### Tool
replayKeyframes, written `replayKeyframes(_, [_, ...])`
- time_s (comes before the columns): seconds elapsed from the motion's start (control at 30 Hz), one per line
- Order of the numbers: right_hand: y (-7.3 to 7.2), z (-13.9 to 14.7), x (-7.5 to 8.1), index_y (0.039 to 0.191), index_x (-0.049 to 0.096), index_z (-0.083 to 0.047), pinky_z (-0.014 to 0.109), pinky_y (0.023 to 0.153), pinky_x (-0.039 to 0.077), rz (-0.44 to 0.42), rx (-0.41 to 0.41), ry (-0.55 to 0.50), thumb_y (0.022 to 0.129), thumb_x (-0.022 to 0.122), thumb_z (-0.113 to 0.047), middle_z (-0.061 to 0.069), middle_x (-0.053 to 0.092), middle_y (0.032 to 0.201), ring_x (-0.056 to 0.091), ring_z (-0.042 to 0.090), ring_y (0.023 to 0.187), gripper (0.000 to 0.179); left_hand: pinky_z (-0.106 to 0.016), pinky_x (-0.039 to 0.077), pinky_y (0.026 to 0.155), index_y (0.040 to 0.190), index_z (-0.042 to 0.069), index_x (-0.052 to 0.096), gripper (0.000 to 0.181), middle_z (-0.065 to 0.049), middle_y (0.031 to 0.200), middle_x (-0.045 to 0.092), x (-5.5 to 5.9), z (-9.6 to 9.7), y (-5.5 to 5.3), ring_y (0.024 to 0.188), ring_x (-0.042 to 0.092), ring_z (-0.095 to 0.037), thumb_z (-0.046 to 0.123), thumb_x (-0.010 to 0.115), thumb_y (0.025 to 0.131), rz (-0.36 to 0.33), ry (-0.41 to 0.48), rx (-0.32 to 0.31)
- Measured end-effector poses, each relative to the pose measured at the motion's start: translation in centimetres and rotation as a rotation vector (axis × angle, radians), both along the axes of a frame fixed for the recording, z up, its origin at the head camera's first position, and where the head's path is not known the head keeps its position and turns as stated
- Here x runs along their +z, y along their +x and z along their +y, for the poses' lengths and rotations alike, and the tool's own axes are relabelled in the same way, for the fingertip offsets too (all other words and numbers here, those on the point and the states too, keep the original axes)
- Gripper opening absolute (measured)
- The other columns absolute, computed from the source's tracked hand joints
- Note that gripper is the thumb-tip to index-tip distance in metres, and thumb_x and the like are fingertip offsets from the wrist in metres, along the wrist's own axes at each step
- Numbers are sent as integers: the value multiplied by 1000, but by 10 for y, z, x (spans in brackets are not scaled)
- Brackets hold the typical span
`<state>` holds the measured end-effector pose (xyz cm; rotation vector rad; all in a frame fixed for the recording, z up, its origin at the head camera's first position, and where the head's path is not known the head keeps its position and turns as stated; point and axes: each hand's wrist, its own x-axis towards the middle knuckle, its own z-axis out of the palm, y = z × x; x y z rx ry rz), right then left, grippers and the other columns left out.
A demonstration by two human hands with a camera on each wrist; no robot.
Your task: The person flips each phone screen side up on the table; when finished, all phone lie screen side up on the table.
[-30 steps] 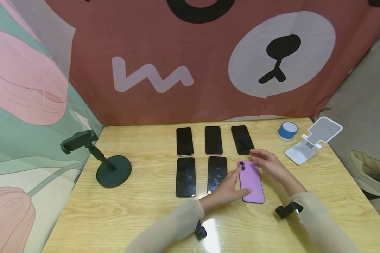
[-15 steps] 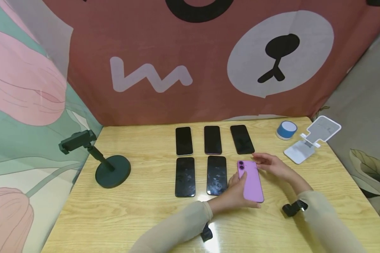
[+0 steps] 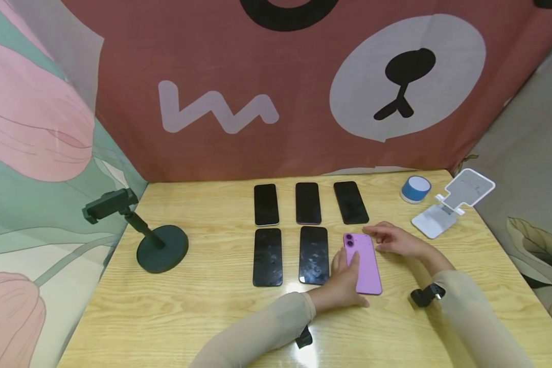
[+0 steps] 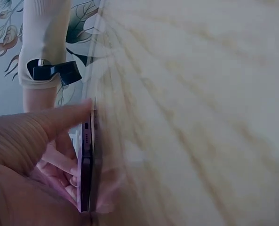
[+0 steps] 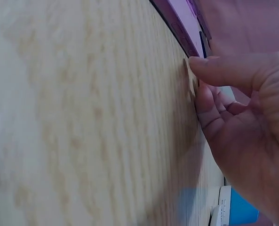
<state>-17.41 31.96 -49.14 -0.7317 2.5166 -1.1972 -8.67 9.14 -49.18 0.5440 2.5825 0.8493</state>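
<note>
A purple phone (image 3: pixel 369 271) lies back up on the table, its two-lens camera at the upper left corner. My left hand (image 3: pixel 340 289) rests along its left side in the head view, one finger over the phone's back and the thumb by its lower end. In the left wrist view that thumb (image 4: pixel 68 117) reaches across the end of the phone (image 4: pixel 86 165). Bent fingers of my right hand (image 3: pixel 395 240) are at the phone's upper right corner. In the right wrist view, the right thumb (image 5: pixel 224 68) is right at the phone's edge, low over the table.
Black phones lie in two rows beside and behind: a front one (image 3: pixel 314 255), another (image 3: pixel 268 257), and a back row ending at a phone (image 3: pixel 351 203). A dark green stand (image 3: pixel 163 248) is left; a white folding stand (image 3: pixel 434 221) and blue-and-white cylinder (image 3: pixel 416 189) are right.
My left hand has moved right and toward the near end of the purple phone. My right hand has drawn slightly away from the black phone behind, its fingers more bent. The phones hold their layout.
</note>
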Motion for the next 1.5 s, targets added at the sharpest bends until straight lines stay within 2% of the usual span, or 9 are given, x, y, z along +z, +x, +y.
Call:
replayKeyframes(0.17, [-1,-4,1,124,55,12,22,67,44,32,20,11,82,68,2,10,51,95,47,15,79,44,-30,26,110,152,11,19,115,-19,156,6,1,2,-2,142,7,-27,32,88,62,29,-62,4])
replayKeyframes(0.37, [-3,-6,1,123,55,11,23,64,43,10,20,11,82,68,2,11,50,93,45,15,77,44,-24,35,102,149,9,27,108,-17,152,18,4,3,-6,134,21,-23,41,86,64,114,-155,-1])
replayKeyframes(0.47, [-3,-6,1,123,56,10,23,65,42,-6,15,21,82,68,1,11,49,93,44,15,77,43,-22,37,100,148,9,31,105,-16,151,20,5,3,-8,131,23,-22,43,85,65,131,-187,-18])
replayKeyframes(0.7, [-1,-8,1,122,55,8,24,65,40,-17,-2,25,82,66,4,11,47,96,43,16,79,41,-22,38,99,147,11,34,101,-16,151,19,6,2,-9,130,23,-22,44,84,66,131,-200,-33])
replayKeyframes(0.87, [1,-8,2,124,52,7,23,71,41,-72,-25,24,83,64,5,11,47,101,43,16,85,43,-21,37,99,147,12,34,103,-14,148,22,4,3,-9,127,24,-21,42,86,64,150,-183,-34])
replayKeyframes(1.0, [1,-8,2,125,46,8,24,72,45,-154,-4,-58,84,58,11,14,49,101,47,16,87,43,-19,36,97,148,11,32,109,-12,141,27,3,3,-10,122,27,-20,38,89,60,168,-139,-32])
replayKeyframes(1.17, [0,-9,2,125,33,7,29,69,51,-284,66,-216,83,45,20,20,53,106,58,13,85,46,-19,34,100,149,10,29,115,-14,138,29,4,3,-13,122,31,-19,29,92,55,138,-52,-11])
replayKeyframes(1.33, [0,-10,0,129,20,7,30,68,53,-393,111,-364,85,42,20,12,59,105,60,12,81,51,-15,40,92,148,2,26,114,-18,131,31,6,1,-19,111,45,-17,17,92,56,120,48,-15])
replayKeyframes(1.5, [1,-9,-3,135,23,0,30,71,54,-419,115,-491,86,41,20,6,62,106,62,13,83,56,-14,44,83,149,1,22,114,-20,126,36,7,-4,-25,98,51,-15,11,90,58,98,106,-41])
